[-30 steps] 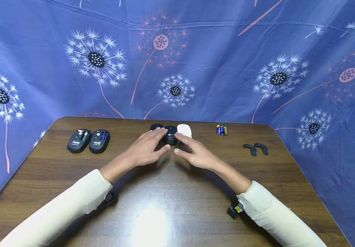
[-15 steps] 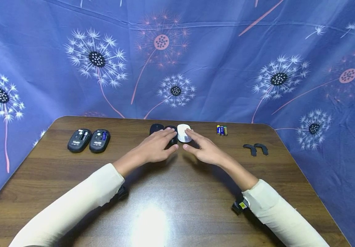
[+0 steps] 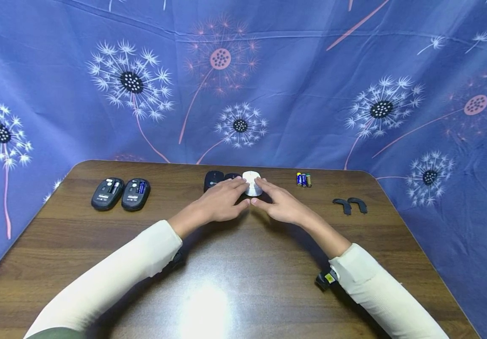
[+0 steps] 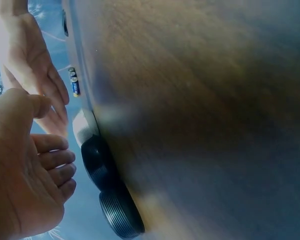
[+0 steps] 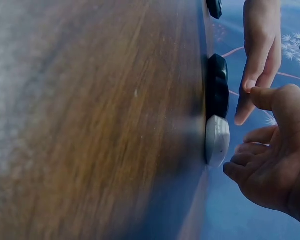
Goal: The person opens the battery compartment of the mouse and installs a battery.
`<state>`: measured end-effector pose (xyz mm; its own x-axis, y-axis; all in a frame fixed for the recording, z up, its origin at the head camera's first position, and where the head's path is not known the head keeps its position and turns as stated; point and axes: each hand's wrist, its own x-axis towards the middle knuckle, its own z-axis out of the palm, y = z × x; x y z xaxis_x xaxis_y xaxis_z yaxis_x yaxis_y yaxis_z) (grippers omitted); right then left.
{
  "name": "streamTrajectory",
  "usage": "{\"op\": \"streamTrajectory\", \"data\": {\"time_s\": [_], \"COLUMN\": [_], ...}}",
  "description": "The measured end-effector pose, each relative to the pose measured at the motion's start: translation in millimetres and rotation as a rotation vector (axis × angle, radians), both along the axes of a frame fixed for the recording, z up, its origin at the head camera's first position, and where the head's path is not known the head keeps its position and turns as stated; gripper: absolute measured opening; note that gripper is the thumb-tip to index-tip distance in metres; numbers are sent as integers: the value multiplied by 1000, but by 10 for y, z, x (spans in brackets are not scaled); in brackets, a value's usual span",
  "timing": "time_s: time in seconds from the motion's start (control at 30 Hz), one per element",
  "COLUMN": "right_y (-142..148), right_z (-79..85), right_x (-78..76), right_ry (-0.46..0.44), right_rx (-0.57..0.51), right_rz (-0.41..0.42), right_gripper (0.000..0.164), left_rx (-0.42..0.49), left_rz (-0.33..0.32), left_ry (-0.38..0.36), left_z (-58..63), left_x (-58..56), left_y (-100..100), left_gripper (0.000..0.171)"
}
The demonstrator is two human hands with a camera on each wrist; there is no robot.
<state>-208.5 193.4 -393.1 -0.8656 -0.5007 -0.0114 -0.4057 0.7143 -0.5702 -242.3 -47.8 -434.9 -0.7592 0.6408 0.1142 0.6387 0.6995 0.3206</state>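
Note:
In the head view a white computer mouse (image 3: 252, 182) sits at the table's back edge, with two black mice to its left. The left black mouse (image 3: 213, 180) shows mostly; the middle black mouse (image 3: 232, 176) is largely behind my left hand (image 3: 219, 202). That hand hovers palm down, its fingers extended toward the white mouse's left side. My right hand (image 3: 284, 205) is on the white mouse's right side, fingers loosely extended. The wrist views show a gap between the hands and the mice (image 4: 97, 160). Neither hand holds anything.
Two upturned black mice (image 3: 107, 193) with exposed battery bays lie at the back left, batteries visible inside. Several small batteries (image 3: 304, 179) stand at the back right. Two curved black covers (image 3: 350, 205) lie nearer the right edge. A patterned blue cloth (image 3: 302, 94) hangs behind.
My left hand has moved right, from the black mice toward the white mouse. My right hand moved slightly right, then stayed by the white mouse. The mice have not moved.

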Motion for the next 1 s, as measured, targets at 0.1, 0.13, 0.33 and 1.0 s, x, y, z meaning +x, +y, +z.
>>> {"op": "streamTrajectory", "data": {"time_s": [0.1,0.13,0.33,1.0], "right_y": [-6,-8,12,153], "right_z": [-15,-15,-15,165], "right_x": [-20,-24,-42,26], "right_ry": [-8,-17,-39,4], "right_rx": [5,2,7,235], "right_rz": [4,3,34,139], "right_gripper": [79,80,73,58], "left_rx": [-18,-28,-65,-202], "left_rz": [4,8,12,-107], "left_ry": [3,-3,15,98], "left_z": [-38,-39,-145,-176], "left_x": [-39,-46,-128,-106], "left_y": [20,28,58,212], "left_gripper": [73,72,71,57]}}
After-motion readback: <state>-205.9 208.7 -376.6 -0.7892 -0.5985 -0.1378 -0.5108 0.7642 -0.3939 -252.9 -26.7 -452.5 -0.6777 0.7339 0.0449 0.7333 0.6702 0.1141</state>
